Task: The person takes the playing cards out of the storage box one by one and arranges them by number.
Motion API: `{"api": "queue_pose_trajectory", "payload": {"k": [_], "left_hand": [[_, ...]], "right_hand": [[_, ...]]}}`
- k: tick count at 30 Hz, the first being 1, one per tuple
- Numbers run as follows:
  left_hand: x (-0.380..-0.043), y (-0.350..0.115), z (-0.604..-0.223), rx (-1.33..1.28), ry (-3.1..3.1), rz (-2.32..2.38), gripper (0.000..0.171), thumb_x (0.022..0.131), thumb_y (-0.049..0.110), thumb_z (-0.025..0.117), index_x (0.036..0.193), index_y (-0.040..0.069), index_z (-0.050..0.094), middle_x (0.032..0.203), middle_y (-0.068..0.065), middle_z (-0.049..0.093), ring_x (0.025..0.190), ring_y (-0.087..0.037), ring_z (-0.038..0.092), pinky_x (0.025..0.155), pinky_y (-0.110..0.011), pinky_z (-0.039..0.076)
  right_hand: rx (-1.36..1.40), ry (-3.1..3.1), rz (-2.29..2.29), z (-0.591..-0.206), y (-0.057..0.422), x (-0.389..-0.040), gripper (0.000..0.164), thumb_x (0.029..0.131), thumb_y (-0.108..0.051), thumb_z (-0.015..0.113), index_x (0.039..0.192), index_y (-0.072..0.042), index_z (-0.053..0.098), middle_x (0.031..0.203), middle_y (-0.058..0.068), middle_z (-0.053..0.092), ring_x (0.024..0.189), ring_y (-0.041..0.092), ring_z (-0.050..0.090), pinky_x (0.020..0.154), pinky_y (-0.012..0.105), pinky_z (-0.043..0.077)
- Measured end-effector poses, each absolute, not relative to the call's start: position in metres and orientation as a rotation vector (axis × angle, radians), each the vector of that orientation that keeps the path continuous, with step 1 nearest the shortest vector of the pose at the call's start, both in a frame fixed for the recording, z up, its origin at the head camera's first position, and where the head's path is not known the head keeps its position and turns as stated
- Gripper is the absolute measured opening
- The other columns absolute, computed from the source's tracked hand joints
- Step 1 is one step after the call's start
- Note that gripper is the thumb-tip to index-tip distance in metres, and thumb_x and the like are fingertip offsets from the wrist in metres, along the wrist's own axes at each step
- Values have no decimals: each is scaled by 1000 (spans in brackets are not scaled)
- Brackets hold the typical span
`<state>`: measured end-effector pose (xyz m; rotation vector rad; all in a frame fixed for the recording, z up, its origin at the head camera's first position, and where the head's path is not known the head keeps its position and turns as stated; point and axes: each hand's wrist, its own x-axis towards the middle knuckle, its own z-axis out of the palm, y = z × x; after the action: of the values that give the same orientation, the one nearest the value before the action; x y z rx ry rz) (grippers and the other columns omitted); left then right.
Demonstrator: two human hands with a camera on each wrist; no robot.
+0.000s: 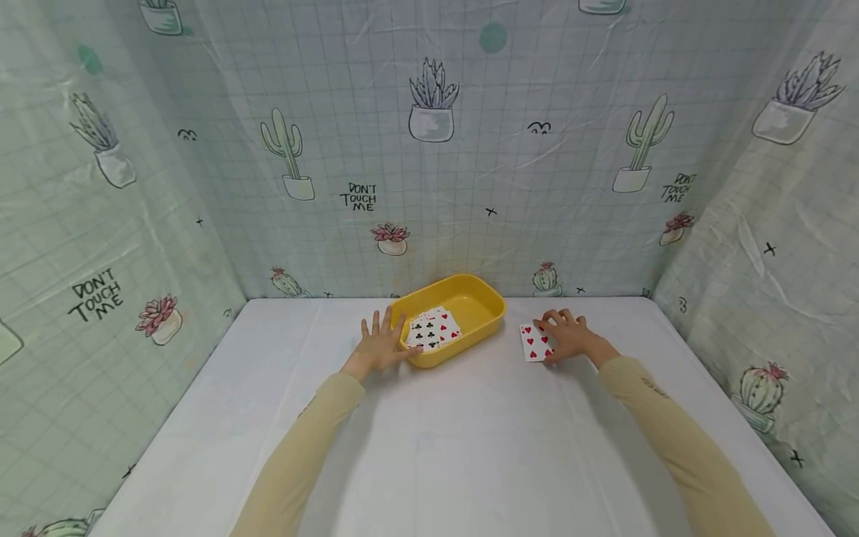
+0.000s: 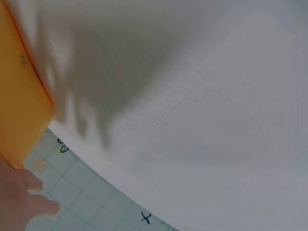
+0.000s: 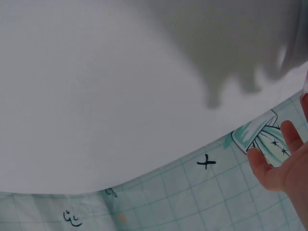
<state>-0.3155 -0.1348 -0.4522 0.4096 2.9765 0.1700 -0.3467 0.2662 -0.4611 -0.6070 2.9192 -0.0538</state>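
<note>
My left hand (image 1: 379, 347) is at the left end of a yellow plastic tray (image 1: 486, 328), fingers spread and straight, with the thumb reaching over the rim. Several playing cards (image 1: 432, 328), clubs and hearts among them, lie face up in the left part of the tray. To the right of it, my right hand (image 1: 569, 335) grips a hearts playing card (image 1: 532, 344) by its opposite edges, thumb at the near one and fingers at the far one. The right wrist view has only part of that hand (image 3: 288, 163), and the card is mostly outside it.
The tray stands on a white-covered table (image 1: 429, 447) near its back edge. A grid-patterned cloth (image 1: 429, 171) with cactus drawings hangs behind the table and along both sides.
</note>
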Motion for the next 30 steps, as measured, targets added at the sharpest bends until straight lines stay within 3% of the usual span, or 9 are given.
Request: {"api": "queue_pose_trajectory", "payload": {"k": [30], "left_hand": [[-312, -134, -450, 405, 2982, 149, 90, 81, 71, 30, 145, 14, 6, 149, -19, -8, 135, -44, -4, 105, -61, -1]], "right_hand": [[-544, 2874, -99, -454, 256, -338, 84, 67, -41, 72, 137, -13, 35, 128, 13, 33, 117, 39, 25, 89, 60, 25]]}}
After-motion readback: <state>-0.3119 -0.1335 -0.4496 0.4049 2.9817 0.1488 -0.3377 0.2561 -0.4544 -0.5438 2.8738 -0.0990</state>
